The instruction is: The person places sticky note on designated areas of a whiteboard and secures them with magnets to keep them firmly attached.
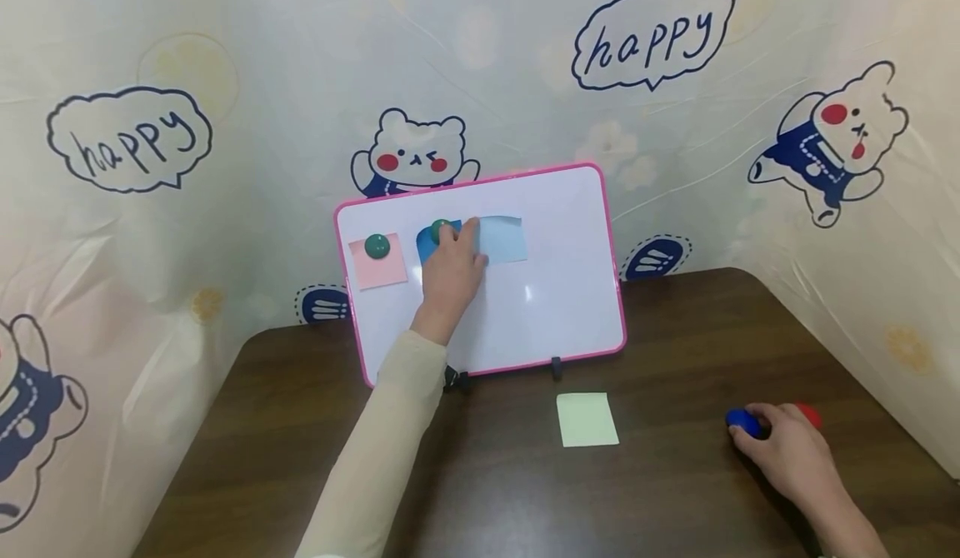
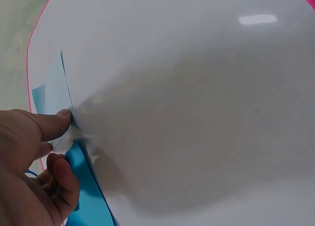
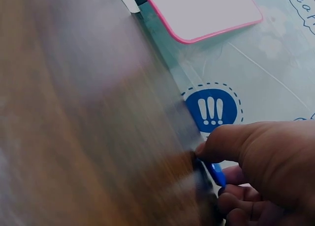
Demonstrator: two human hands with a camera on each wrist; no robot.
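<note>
My left hand [image 1: 453,273] is up at the whiteboard [image 1: 555,308], pinching the near edge of a light blue sticky note [image 1: 504,239] between thumb and finger. Just beside it on the board is a darker blue sticky note [image 2: 91,196], partly hidden by the hand, with a green round magnet [image 1: 441,230] at its top. A pink sticky note [image 1: 381,273] hangs farther left under another green magnet [image 1: 377,246]. Over the table's right side, my right hand [image 1: 797,451] grips a blue round magnet [image 1: 742,423] with thumb and fingers. A red magnet [image 1: 808,415] shows behind that hand.
A pale green sticky note [image 1: 587,420] lies on the dark wooden table [image 1: 495,491] in front of the board. Black feet [image 1: 557,367] support the pink-framed board, which leans back. Behind stands a printed cloth backdrop [image 1: 285,125] with bears and lettering.
</note>
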